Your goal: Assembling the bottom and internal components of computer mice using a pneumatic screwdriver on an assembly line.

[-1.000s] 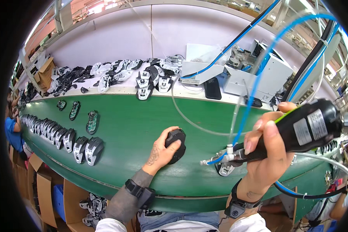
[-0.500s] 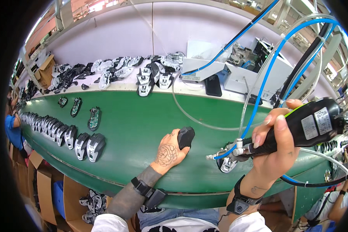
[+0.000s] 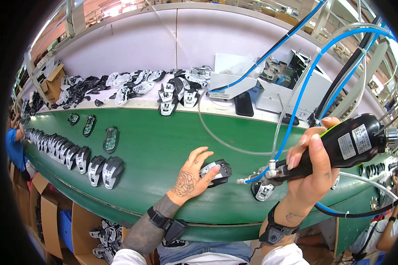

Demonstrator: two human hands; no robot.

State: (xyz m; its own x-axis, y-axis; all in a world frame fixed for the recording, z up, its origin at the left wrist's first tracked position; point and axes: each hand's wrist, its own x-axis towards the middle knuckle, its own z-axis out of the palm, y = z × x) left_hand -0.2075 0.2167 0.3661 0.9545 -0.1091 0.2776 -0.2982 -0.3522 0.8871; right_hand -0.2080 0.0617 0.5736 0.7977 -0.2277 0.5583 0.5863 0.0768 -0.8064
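My left hand has its fingers spread, and its thumb rests over a black and grey computer mouse shell on the green bench. The fingertips are stretched out beyond the shell's far-left side, not wrapped around it. My right hand grips a black power screwdriver fitted with a blue air hose. The tool lies across the hand, its thin metal-fitted end pointing left. Below that end sits another mouse shell, silver and black, partly hidden by the tool and fittings.
A row of mouse shells curves along the bench's left side, with several green circuit boards behind it. More shells, a phone and a white box-like machine occupy the rear shelf. Hoses loop on the right.
The shell in my left hand has moved right and turned, now showing its grey side. My left fingers have opened away from it. My right hand keeps its grip on the screwdriver.
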